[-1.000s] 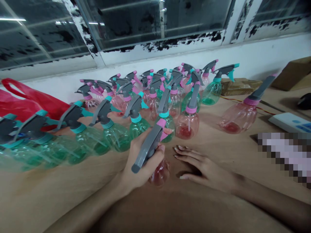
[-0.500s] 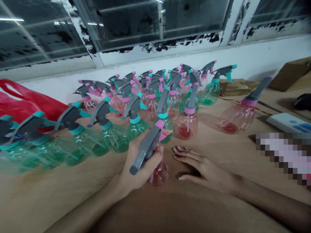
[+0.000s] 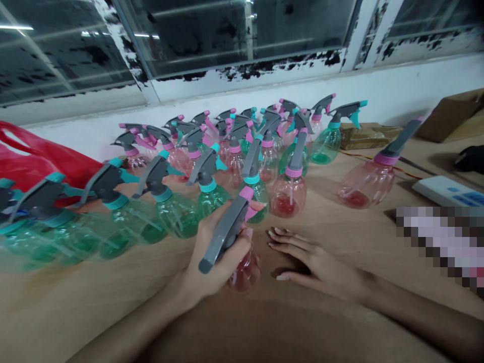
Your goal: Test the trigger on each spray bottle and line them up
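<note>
My left hand (image 3: 217, 252) is wrapped round the neck of a pink spray bottle (image 3: 245, 272) with a grey head and pink nozzle, at the table's near middle. The palm and fingers hide its collar. My right hand (image 3: 310, 257) rests on the table to the right of that bottle, fingers stretched out, holding nothing. Just beyond the hands stand a pink spray bottle (image 3: 289, 196) and a green spray bottle (image 3: 214, 196) with a turquoise collar. Another pink spray bottle (image 3: 366, 184) stands apart on the right.
Several green spray bottles (image 3: 177, 217) line the left, with more pink and green ones crowded toward the wall. A red plastic bag (image 3: 49, 156) lies far left. At right are a white device (image 3: 449, 191), cardboard boxes (image 3: 454, 118) and a thin cable.
The whole view has shifted very slightly. Both hands and the spray bottle in my left hand keep practically the same place on the table.
</note>
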Motion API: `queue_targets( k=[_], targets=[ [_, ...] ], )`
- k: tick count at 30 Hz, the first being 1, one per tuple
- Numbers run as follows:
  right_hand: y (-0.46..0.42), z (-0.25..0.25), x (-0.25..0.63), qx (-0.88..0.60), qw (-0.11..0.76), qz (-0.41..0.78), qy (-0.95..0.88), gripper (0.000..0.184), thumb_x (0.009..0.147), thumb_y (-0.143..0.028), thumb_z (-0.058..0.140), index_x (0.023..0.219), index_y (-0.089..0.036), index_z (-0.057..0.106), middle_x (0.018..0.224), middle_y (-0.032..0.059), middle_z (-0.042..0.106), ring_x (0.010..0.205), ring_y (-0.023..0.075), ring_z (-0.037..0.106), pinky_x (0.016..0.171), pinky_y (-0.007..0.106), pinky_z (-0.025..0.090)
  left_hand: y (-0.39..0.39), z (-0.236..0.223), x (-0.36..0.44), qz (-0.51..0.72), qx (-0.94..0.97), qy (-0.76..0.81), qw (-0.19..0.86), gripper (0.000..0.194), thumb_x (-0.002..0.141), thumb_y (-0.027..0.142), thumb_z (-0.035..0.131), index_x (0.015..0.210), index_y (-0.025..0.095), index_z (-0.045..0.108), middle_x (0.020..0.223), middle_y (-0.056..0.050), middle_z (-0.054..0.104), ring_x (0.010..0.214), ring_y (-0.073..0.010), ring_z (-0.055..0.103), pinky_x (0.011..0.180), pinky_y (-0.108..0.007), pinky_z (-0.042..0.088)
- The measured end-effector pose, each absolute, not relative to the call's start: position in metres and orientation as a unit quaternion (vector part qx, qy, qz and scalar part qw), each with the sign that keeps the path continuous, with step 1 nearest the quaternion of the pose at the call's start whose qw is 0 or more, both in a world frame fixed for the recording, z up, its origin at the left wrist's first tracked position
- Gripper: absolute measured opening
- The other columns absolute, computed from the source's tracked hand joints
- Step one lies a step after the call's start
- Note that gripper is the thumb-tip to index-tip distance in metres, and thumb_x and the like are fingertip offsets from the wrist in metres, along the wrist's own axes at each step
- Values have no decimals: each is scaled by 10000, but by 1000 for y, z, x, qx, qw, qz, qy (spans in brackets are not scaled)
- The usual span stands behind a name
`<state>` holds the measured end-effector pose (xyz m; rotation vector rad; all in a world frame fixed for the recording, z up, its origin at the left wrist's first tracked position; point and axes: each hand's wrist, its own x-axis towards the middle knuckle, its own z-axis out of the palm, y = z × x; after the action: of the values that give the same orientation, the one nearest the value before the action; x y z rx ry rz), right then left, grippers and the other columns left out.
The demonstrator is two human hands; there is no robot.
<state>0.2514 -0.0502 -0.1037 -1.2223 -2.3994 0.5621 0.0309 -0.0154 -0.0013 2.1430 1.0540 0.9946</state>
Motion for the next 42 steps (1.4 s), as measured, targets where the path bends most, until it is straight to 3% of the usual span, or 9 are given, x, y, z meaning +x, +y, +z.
queue_targets(
  k=[13,26,31,42],
  targets=[
    [-51,-103,251,-438,209,201,-851,591,852,-519,504,1363,-242,397,1439,40,396,1334,211,316,1094,414,302,-17,1,33,356,809,397,246,95,789,202,451,824,261,516,717,24,592,567,-150,537,555,-268,468],
    [-50,-104,251,-437,211,205,-850,587,852,-518,504,1360,-242,401,1435,41,401,1333,210,318,1095,419,299,-17,1,33,373,795,403,260,83,754,212,477,765,255,548,664,28,574,535,-142,523,525,-263,452],
    [-51,-104,250,-439,202,197,-853,606,853,-531,494,1369,-234,385,1439,36,396,1335,196,314,1098,402,298,-17,0,32,363,796,394,280,202,786,203,468,952,273,560,670,30,550,552,-140,525,557,-262,470],
    [-51,-107,251,-440,203,194,-853,616,854,-520,498,1386,-241,358,1442,37,390,1335,204,314,1097,411,301,-15,-2,30,371,797,402,257,32,754,219,494,760,251,498,647,27,520,563,-157,519,565,-296,462]
  ],
)
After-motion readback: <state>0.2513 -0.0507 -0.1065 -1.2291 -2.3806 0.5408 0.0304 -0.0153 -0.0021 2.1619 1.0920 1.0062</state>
